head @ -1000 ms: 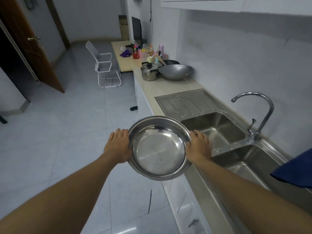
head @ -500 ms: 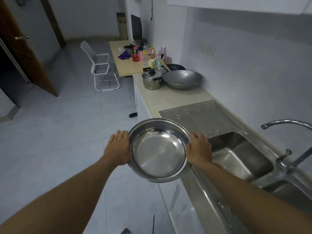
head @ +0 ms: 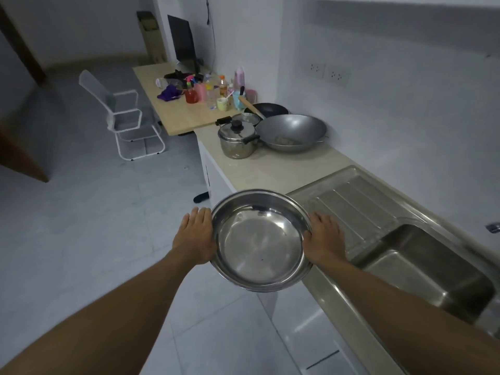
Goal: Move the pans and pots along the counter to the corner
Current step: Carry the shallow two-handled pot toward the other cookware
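Note:
I carry a wide, shallow steel basin (head: 259, 239) in the air, just off the counter's front edge. My left hand (head: 195, 235) holds its left rim and my right hand (head: 323, 239) holds its right rim, fingers wrapped under it. At the far end of the beige counter (head: 273, 169) stand a lidded steel pot (head: 238, 140), a large grey wok (head: 292, 131) and a black pan (head: 272, 109) with a wooden handle behind them.
A steel draining board (head: 359, 204) and sink (head: 422, 263) lie to my right. Beyond the pots, a wooden table (head: 173, 115) holds several bottles and cups and a monitor (head: 182, 44). A white chair (head: 127, 117) stands on the tiled floor to the left.
I have walked along the counter with the basin held the same way. The pot and wok are nearer, and the tap has dropped out of view to the right.

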Demonstrator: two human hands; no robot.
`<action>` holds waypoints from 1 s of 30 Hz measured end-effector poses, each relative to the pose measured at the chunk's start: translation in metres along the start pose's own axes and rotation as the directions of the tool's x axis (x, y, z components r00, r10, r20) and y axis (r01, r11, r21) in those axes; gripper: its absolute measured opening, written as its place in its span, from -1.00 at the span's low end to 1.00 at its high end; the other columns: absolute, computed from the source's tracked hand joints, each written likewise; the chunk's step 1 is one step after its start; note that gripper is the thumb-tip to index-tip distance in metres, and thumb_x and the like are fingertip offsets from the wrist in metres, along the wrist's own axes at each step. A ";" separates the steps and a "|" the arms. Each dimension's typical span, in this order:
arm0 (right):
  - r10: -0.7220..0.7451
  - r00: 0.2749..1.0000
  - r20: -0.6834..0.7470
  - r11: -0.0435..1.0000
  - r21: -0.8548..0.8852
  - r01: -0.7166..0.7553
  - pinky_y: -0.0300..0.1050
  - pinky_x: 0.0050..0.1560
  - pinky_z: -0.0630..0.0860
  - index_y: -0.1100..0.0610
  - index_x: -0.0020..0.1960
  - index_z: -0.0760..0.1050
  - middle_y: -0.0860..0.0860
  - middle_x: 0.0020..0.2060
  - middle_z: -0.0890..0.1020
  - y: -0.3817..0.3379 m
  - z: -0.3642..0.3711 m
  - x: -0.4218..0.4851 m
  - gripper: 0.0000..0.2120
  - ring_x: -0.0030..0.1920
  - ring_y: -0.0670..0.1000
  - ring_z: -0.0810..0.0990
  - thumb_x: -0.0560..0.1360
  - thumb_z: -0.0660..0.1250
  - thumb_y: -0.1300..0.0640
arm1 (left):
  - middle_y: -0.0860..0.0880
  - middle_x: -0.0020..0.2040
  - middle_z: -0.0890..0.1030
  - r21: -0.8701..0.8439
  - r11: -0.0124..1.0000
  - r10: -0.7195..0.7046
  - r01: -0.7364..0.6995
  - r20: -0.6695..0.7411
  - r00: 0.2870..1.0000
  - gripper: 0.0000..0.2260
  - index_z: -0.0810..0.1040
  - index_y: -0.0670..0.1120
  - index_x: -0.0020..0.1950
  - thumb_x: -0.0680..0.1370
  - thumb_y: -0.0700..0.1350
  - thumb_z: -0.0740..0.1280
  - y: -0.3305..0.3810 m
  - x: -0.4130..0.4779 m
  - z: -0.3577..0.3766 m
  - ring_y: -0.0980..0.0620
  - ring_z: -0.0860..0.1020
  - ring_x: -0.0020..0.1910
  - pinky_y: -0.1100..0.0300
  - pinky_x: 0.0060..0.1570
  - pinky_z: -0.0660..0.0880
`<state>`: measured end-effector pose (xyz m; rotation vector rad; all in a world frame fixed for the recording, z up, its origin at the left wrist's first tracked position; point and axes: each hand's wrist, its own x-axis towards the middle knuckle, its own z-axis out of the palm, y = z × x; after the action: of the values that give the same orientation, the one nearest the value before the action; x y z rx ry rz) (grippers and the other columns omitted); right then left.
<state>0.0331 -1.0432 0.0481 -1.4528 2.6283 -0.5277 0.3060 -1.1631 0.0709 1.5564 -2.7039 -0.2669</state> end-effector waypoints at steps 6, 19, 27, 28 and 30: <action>0.055 0.998 -0.031 0.998 0.013 -0.055 0.04 0.35 0.28 0.06 0.32 0.44 0.04 0.32 0.48 -0.014 0.019 0.062 -0.65 0.34 0.12 0.38 0.53 0.27 0.15 | -0.15 0.61 0.05 0.037 0.998 0.050 -0.051 0.016 0.999 -0.29 -0.06 -0.17 0.60 0.61 0.04 0.27 -0.019 0.085 -0.002 -0.17 -0.01 0.59 -0.09 0.56 0.01; 0.183 0.982 -0.038 0.983 -0.025 -0.184 0.06 0.33 0.32 0.12 0.34 0.43 0.09 0.30 0.49 0.000 0.065 0.213 -0.59 0.30 0.15 0.39 0.50 0.29 0.13 | -0.15 0.62 -0.26 0.102 0.973 0.193 -0.208 0.137 0.972 -0.09 -0.32 -0.18 0.59 0.59 0.00 0.35 -0.011 0.281 0.006 -0.11 -0.24 0.60 -0.01 0.54 -0.20; 0.321 0.947 -0.015 0.943 -0.081 -0.322 0.10 0.41 0.27 0.14 0.47 0.31 0.08 0.42 0.42 0.015 0.087 0.254 -0.47 0.42 0.17 0.32 0.53 0.26 0.09 | -0.18 0.61 -0.25 0.117 0.918 0.350 -0.379 0.210 0.913 -0.09 -0.31 -0.21 0.58 0.59 0.03 0.34 0.002 0.375 0.023 -0.12 -0.23 0.60 -0.03 0.56 -0.16; 0.346 0.938 -0.022 0.936 -0.066 -0.347 0.10 0.41 0.26 0.14 0.46 0.32 0.08 0.42 0.42 0.014 0.091 0.258 -0.48 0.42 0.17 0.32 0.52 0.26 0.09 | -0.19 0.61 -0.25 0.119 0.908 0.370 -0.401 0.219 0.903 -0.09 -0.31 -0.22 0.58 0.59 0.01 0.34 0.003 0.387 0.025 -0.12 -0.23 0.60 -0.03 0.56 -0.16; 0.413 0.910 -0.025 0.910 -0.034 -0.414 0.11 0.45 0.21 0.11 0.48 0.30 0.07 0.44 0.40 0.011 0.097 0.266 -0.48 0.47 0.18 0.27 0.53 0.25 0.10 | -0.19 0.61 -0.25 0.114 0.888 0.410 -0.446 0.242 0.879 -0.10 -0.32 -0.22 0.58 0.59 -0.02 0.33 0.004 0.413 0.031 -0.11 -0.23 0.60 -0.02 0.57 -0.15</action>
<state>-0.0964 -1.2846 -0.0242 -0.8520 2.8535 -0.4430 0.0910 -1.5119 0.0100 0.9472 -3.2178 -0.2093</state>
